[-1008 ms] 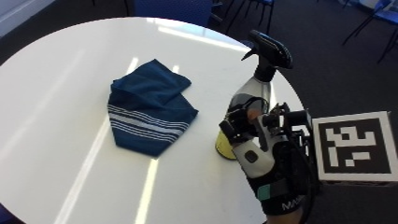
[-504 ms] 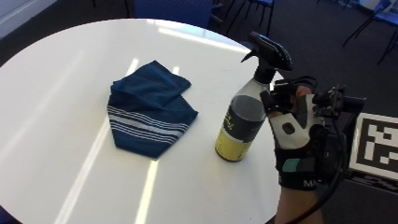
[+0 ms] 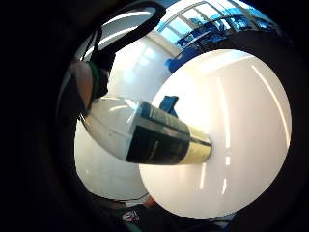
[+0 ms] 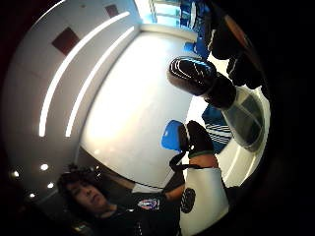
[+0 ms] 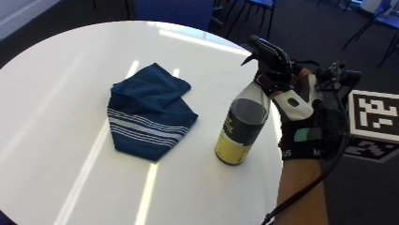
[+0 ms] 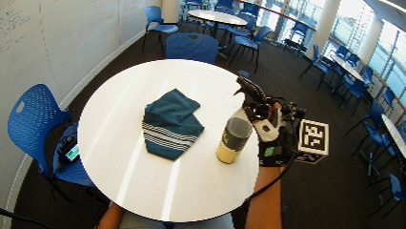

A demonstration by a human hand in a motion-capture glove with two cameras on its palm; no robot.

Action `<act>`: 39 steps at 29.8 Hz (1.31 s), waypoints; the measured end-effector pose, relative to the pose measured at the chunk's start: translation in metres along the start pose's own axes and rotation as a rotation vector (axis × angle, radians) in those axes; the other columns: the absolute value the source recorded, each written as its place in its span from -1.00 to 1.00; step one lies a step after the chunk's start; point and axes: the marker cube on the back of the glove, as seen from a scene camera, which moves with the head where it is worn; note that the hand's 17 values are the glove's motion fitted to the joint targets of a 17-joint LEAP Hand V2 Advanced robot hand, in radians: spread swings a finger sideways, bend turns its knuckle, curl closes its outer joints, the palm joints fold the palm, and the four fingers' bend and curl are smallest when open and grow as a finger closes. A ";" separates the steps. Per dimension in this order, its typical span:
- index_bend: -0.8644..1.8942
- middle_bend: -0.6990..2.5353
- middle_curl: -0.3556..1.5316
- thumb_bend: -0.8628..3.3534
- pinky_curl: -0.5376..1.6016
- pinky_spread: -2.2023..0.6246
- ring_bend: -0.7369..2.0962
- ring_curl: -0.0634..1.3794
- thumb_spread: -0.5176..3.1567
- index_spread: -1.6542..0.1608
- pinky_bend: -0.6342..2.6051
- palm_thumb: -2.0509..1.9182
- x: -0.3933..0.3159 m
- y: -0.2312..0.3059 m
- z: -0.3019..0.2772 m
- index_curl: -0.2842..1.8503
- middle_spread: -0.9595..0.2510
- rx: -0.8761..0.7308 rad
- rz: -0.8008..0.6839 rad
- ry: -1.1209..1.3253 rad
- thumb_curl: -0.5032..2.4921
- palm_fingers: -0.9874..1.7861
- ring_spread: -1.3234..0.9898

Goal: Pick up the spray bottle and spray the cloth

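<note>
A: Count first. One round white table [image 5: 56,154]; one spray bottle [image 5: 244,125] with a clear body, dark label, yellow base and black trigger head; one dark blue folded cloth [image 5: 150,112] with white stripes near one end. One black-gloved right hand [image 5: 299,117].

B: Bottle position?

A: Upright on the table, near the edge on the hand's side. Its base rests on the tabletop. The cloth lies flat beside it toward the table's middle, apart from it, not touching.

B: Nozzle?

A: Trigger head [image 5: 269,52] points roughly away over the table's far edge, not down at the cloth.

B: Hand pose?

A: Forearm comes up from below the table edge, back of the glove facing the outside camera, wrist upright. The gloved fingers [image 5: 274,79] curl round the bottle's neck just under the trigger head. So it grips the bottle at the neck. The thumb-side palm view shows the trigger head [image 4: 192,74] and neck close to the palm, with the striped cloth [image 4: 219,129] beyond.

B: Little-finger side?

A: The bottle's body [image 3: 149,137] fills the view, with its yellow base against the white tabletop [image 3: 241,125].

B: Anything around?

A: Blue chairs [image 6: 190,46] around the table in the wide view; more tables and chairs behind.
</note>
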 end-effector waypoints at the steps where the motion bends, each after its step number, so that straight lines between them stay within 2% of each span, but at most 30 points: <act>1: -0.32 -0.25 -0.10 -0.60 -0.15 0.52 -0.15 -0.32 -0.21 0.49 -0.50 0.47 0.001 -0.003 0.002 -0.42 0.31 -0.018 0.010 -0.014 -0.35 0.47 -0.03; 8: -0.29 -0.25 -0.10 -0.60 -0.16 0.52 -0.16 -0.32 -0.24 0.48 -0.51 0.49 0.007 -0.021 0.007 -0.43 0.31 -0.115 0.063 -0.062 -0.34 0.47 -0.03; 15: -0.26 -0.29 -0.12 -0.60 -0.18 0.52 -0.15 -0.31 -0.26 0.47 -0.52 0.50 0.011 -0.035 0.024 -0.42 0.25 -0.277 0.125 -0.110 -0.34 0.46 -0.04; 23: -0.24 -0.31 -0.13 -0.60 -0.21 0.51 -0.15 -0.32 -0.32 0.47 -0.53 0.52 0.016 -0.043 0.036 -0.39 0.20 -0.384 0.137 -0.124 -0.32 0.50 -0.05; 32: -0.24 -0.27 -0.10 -0.60 -0.20 0.47 -0.14 -0.31 -0.44 0.47 -0.50 0.54 0.013 -0.047 0.043 -0.36 0.18 -0.406 0.147 -0.118 -0.28 0.60 -0.07; 39: -0.24 -0.25 -0.08 -0.61 -0.16 0.41 -0.14 -0.30 -0.48 0.48 -0.44 0.53 0.012 -0.047 0.048 -0.34 0.18 -0.317 0.112 -0.064 -0.26 0.66 -0.09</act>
